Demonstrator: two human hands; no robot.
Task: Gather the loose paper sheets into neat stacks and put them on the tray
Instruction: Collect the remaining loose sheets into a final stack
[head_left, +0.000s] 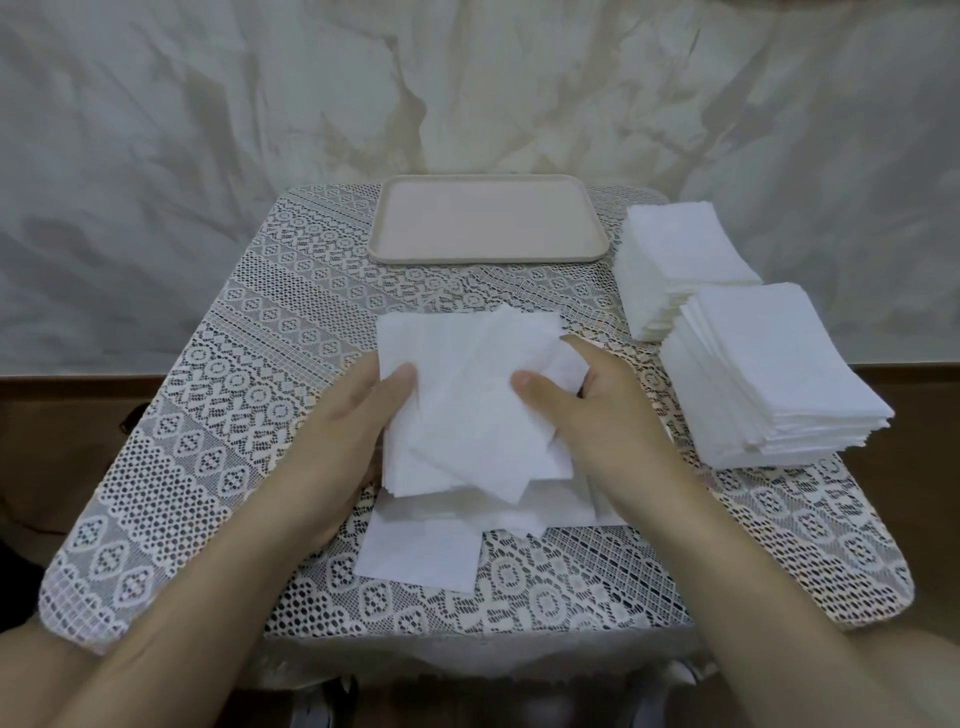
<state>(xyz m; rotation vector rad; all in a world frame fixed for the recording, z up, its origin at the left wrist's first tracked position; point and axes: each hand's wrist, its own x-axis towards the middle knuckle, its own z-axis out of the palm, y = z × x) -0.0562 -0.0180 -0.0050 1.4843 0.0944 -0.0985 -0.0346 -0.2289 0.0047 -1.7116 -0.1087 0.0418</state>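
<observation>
Lace-covered table (208, 415): left hand (343, 415) and right hand (597, 410) clasp skewed paper sheets (467, 415); I'd tap the edges square before the tray (488, 257) at twelve o'clock.

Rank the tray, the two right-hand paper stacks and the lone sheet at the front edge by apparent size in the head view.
Largest: near stack.
Next: tray and far stack, too alike to rank; both lie farther from the camera.
Smallest: lone sheet, partly covered by the loose sheets.
</observation>
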